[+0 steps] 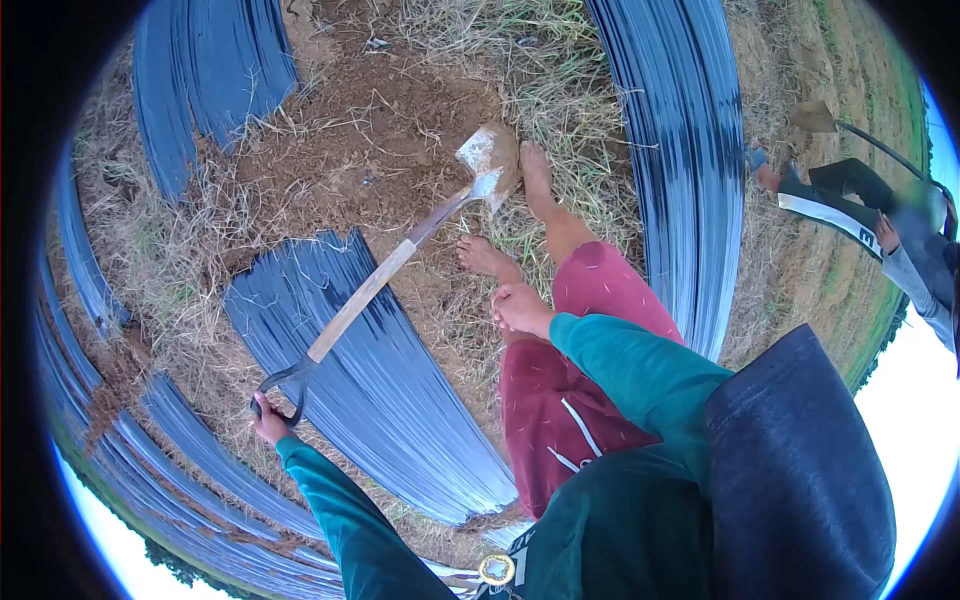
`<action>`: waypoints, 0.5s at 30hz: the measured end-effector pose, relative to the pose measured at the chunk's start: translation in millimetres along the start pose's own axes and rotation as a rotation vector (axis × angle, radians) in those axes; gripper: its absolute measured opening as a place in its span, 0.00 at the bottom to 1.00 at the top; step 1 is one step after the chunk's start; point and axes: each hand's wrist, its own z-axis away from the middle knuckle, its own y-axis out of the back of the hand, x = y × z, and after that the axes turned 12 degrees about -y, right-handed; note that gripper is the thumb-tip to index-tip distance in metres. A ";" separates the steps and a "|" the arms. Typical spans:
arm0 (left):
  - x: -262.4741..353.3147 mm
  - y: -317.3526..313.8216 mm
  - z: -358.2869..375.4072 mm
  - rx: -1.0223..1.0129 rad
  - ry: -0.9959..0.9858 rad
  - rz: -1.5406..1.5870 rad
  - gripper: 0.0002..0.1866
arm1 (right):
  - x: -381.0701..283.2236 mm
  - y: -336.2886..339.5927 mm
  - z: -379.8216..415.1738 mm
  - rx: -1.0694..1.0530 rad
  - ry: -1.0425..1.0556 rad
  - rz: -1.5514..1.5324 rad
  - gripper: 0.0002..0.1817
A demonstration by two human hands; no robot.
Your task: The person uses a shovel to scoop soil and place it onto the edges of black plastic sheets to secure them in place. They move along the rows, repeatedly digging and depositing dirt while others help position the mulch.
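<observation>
My left hand [270, 421] is closed around the black D-shaped grip of a shovel [365, 293] at the lower left. Its wooden shaft slants up over a sheet of dark plastic mulch [350, 350]. The blade [482, 155], pale metal smeared with soil, rests by the toes of my farther bare foot [537, 180]. My right hand [522, 309] is curled closed just above the knee of my maroon shorts [620, 290], away from the shovel, with nothing seen in it. My other bare foot [487, 257] stands on soil and grass beside the shaft.
Loose brown soil [380, 150] lies between pieces of dark plastic sheeting [215, 70]. A long plastic-covered row [685, 150] runs past my legs. Dry grass [560, 60] lines it. At the right, another person [850, 210] stands with a long-handled tool [815, 117].
</observation>
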 end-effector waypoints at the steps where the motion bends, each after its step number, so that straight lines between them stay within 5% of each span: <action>1: 3.7 1.4 3.7 -0.014 -0.009 0.029 0.19 | -2.4 0.7 -5.1 0.000 0.007 0.042 0.08; 15: -0.3 -2.3 1.1 -0.003 0.006 -0.009 0.20 | -25.9 -28.8 36.1 -0.135 0.000 -0.249 0.07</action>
